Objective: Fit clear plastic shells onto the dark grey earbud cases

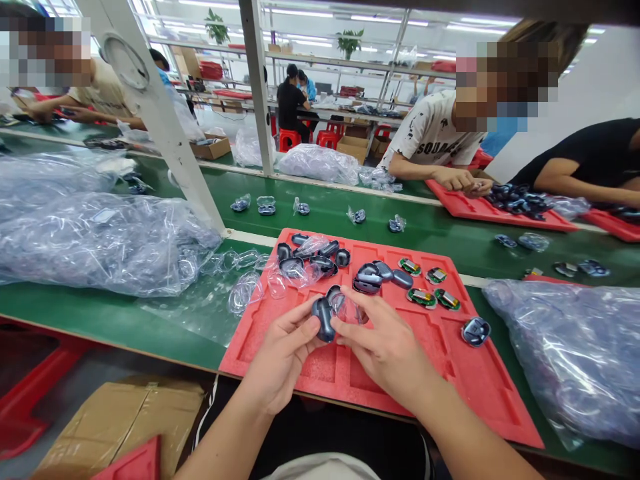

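Gripping a dark blue plastic case [323, 321] between thumb and fingers, the left hand [283, 357] held it just above a red foam tray [350, 383]. The right hand [385, 350] stood open beside it, fingers spread, with its fingertips [345, 328] at a scrap of clear plastic film [349, 311] that touched the case. Farther up the tray lay a heap of similar cases [310, 257], some still in clear wrap, with green-ringed circuit boards [421, 299] to their right. Bulging bags of clear plastic wrap [100, 240] sat on the green workbench [125, 317] on both sides of the tray. Across the bench, a co-worker's hands [457, 179] worked over a second red tray [500, 212] piled with dark cases. A cardboard box [120, 420] sat below the bench's near edge.
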A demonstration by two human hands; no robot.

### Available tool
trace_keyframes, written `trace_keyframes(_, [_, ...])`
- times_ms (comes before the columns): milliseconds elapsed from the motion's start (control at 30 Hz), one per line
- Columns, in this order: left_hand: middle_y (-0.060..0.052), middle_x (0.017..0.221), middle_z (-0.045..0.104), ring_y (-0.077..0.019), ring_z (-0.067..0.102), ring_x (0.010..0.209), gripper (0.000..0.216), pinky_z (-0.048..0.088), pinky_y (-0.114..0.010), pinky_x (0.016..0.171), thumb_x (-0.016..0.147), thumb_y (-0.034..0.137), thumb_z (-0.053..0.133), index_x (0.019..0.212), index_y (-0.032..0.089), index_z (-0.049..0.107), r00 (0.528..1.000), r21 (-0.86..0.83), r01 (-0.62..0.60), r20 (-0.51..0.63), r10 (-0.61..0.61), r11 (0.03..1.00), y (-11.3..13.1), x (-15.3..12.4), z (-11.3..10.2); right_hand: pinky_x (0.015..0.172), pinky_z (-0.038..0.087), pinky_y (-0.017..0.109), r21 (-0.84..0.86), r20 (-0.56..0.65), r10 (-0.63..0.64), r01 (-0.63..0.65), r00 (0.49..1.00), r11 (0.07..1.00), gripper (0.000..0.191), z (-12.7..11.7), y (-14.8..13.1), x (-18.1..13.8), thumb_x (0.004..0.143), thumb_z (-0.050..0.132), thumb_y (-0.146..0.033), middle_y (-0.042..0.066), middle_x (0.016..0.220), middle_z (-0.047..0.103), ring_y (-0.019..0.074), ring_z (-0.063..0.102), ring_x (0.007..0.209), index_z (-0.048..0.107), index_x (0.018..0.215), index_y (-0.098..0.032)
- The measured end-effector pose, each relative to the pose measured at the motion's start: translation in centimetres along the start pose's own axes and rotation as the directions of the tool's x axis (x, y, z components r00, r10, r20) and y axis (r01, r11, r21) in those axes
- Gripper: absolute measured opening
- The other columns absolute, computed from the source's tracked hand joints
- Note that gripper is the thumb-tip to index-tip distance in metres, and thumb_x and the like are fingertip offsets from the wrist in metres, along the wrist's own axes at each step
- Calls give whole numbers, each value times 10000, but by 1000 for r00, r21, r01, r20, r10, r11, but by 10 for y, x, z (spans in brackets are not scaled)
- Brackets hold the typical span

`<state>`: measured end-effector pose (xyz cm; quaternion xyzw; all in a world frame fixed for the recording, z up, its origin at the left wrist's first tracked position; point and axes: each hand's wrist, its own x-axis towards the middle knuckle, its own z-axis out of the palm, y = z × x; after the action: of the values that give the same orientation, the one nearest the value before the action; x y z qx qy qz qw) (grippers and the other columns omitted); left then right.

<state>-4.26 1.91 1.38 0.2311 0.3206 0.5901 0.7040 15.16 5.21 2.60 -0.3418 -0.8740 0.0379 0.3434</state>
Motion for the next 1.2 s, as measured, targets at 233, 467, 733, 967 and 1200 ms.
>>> trace_keyframes(233, [-94,1120,799,-158,717,914,293,627,-256,810,880,258,817,1160,173,809,997,10,19,-78,-18,1000,6,-5,-16,1129,508,595,197,255,35,-88,966,976,562,-16,5,8,987,648,-234,42,1675,434,320,523,1410,549,1515,-398])
trace_keyframes(467, [-77,1050,790,-152,707,896,261,648,-266,836,863,271,832,1099,159,816,978,5,-71,-197,70,997,20,-9,-34,1066,509,571,104,225,84,-110,971,989,308,2,67,46,1001,574,-185,54,1290,769,289,669,1179,779,1195,-307])
trace_keyframes(733, [-56,1102,782,-159,711,938,288,663,-279,863,854,310,837,1101,167,800,962,-5,-89,-261,84,996,30,-22,-46,819,532,358,-337,266,476,-382,838,861,231,-61,141,59,894,626,-162,58,996,835,235,743,886,839,949,-233])
trace_keyframes(967, [-60,1118,822,-194,775,934,373,672,-235,807,748,345,916,1077,199,818,940,35,-66,-333,74,997,27,-21,-46,719,506,321,-437,243,672,-540,700,720,126,-111,171,3,813,741,-273,42,897,828,225,725,780,838,889,-246])
trace_keyframes(1200, [-89,1184,816,-234,792,947,457,679,-247,783,689,376,944,1091,194,826,947,68,-17,-320,38,998,11,-7,-23,783,520,353,-356,214,712,-625,669,695,135,-74,148,-17,866,730,-324,61,981,809,248,727,879,774,954,-232])
